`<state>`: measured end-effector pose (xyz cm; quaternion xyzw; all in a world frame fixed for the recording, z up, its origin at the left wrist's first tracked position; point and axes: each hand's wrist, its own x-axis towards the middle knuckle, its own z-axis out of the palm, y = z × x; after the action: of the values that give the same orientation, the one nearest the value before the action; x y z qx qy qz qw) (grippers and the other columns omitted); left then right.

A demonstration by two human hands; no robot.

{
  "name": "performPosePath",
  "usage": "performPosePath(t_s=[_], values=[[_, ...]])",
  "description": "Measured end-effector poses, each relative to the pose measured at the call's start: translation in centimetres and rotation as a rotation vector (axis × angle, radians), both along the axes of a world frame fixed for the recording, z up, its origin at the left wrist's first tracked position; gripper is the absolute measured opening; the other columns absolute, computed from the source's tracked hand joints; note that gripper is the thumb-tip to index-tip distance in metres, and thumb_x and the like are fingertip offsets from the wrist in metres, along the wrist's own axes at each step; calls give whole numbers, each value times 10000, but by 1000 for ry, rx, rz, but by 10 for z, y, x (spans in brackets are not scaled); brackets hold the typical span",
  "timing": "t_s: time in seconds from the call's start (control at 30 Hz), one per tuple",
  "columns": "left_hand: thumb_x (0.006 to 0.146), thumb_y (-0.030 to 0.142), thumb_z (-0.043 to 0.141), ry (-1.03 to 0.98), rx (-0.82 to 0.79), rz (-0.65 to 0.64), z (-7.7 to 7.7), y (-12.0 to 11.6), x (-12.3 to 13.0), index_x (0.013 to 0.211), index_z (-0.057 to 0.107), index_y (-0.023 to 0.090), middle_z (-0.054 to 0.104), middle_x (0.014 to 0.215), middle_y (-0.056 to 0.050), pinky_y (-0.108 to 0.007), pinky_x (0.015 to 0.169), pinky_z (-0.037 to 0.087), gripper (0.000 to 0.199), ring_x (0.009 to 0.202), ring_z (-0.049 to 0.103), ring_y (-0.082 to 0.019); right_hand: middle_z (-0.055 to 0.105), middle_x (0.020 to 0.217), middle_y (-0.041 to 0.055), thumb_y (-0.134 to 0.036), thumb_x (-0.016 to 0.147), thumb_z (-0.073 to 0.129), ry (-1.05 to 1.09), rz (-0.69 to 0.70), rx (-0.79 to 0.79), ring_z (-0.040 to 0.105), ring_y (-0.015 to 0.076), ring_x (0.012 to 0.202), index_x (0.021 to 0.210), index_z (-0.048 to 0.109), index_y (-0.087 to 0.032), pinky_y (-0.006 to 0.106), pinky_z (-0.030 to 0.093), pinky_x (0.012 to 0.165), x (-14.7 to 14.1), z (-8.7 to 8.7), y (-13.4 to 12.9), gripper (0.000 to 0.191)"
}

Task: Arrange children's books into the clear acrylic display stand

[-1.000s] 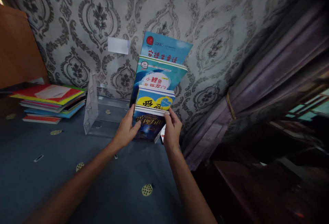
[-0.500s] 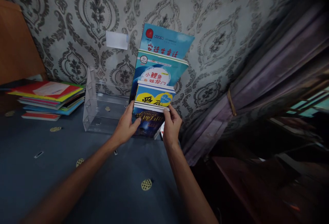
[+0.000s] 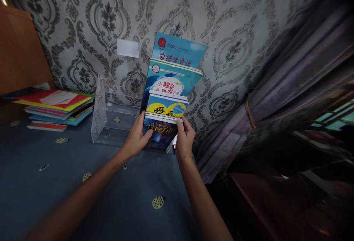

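My left hand (image 3: 137,136) grips the left edge of a dark blue book (image 3: 160,134), its thumb on the front cover. On the right edge of the same book my right hand (image 3: 184,138) is closed, thumb near the top corner. Behind it, stepped upward, stand a blue and yellow book (image 3: 166,104), a teal book (image 3: 177,79) and a light blue book (image 3: 179,51). They are at the right end of a clear acrylic rack (image 3: 99,114), whose left part holds no books. The books' lower edges are partly hidden.
A pile of colourful books and folders (image 3: 59,104) lies on the blue tablecloth (image 3: 110,204) at the left. Behind is a patterned wall with a white card (image 3: 128,48). A tied purple curtain (image 3: 235,138) hangs at the right, beside a dark reddish surface (image 3: 262,200).
The whole view has shifted slightly, so things sit a little lower in the picture. Both hands keep their hold on the dark blue book.
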<state>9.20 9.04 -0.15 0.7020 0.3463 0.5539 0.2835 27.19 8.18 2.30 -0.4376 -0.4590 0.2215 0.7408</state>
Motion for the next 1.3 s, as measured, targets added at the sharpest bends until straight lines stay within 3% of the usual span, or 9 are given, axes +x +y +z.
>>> performPosePath(t_s=[0.23,0.67,1.1,1.3], values=[[907,325,597,-14,48,-8,0,3,-3,1551,385,209,411,1607,-152,-545,1265,252,688,1505,359,-323,776,1151,106,-424,808,705,18,-19,-12,678,289,1147,1159,765,-141,482,491,1060,0,1,0,456],[912,347,602,-11,60,-11,1,2,-2,1562,341,201,412,1582,-169,-549,1260,259,715,1490,370,-342,783,1098,112,-430,793,721,51,0,-15,693,285,1109,1130,762,-130,489,502,1047,1,0,2,453],[889,389,627,-44,15,-12,-4,4,0,1568,322,205,392,1599,-165,-549,1258,253,767,1501,352,-339,782,1136,99,-412,823,694,15,27,-18,683,286,1150,1153,760,-146,504,483,1080,3,1,2,429],[889,351,603,-53,-24,-25,-3,4,-1,1576,319,206,361,1621,-161,-539,1258,255,757,1513,332,-326,762,1213,113,-354,797,687,42,-15,75,691,270,1148,1174,750,-144,482,496,1072,-1,4,-2,436]])
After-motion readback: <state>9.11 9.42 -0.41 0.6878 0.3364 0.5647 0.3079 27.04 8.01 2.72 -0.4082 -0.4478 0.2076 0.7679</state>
